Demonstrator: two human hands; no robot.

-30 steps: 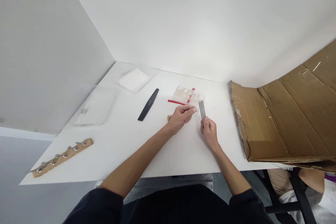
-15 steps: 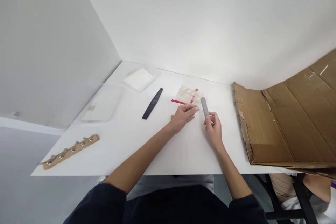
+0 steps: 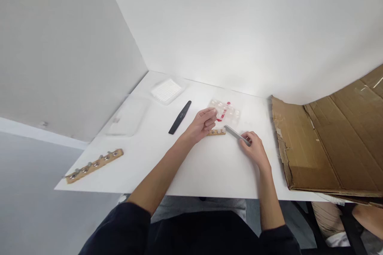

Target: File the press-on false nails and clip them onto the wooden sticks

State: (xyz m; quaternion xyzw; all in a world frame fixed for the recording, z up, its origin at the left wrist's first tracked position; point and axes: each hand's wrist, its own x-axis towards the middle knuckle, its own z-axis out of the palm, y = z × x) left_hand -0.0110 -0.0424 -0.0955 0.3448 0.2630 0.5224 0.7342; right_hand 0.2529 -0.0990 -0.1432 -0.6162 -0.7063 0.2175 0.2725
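My right hand (image 3: 255, 146) grips a grey nail file (image 3: 235, 133) by its near end. The file lies low and points left toward a short wooden strip (image 3: 217, 132) on the white table (image 3: 209, 167). My left hand (image 3: 201, 124) hovers just left of and above that strip. Its thumb and forefinger are pinched together at the near edge of a clear tray of nail tips (image 3: 230, 112). Whether something small sits between those fingertips I cannot tell. A red piece (image 3: 224, 116) shows at the tray, partly hidden by my fingers.
A black nail file (image 3: 180, 117) lies left of my hands. Behind it are a white gridded box (image 3: 166, 90) and a clear lid (image 3: 127, 115). A longer wooden strip with metal holders (image 3: 94, 166) lies near the left front edge. Flattened cardboard (image 3: 329, 147) covers the right side; another person (image 3: 356, 215) sits below it.
My left hand lifted off the short wooden strip and moved up toward the clear tray. My right hand lowered the grey file from upright to nearly flat, pointing at the strip.
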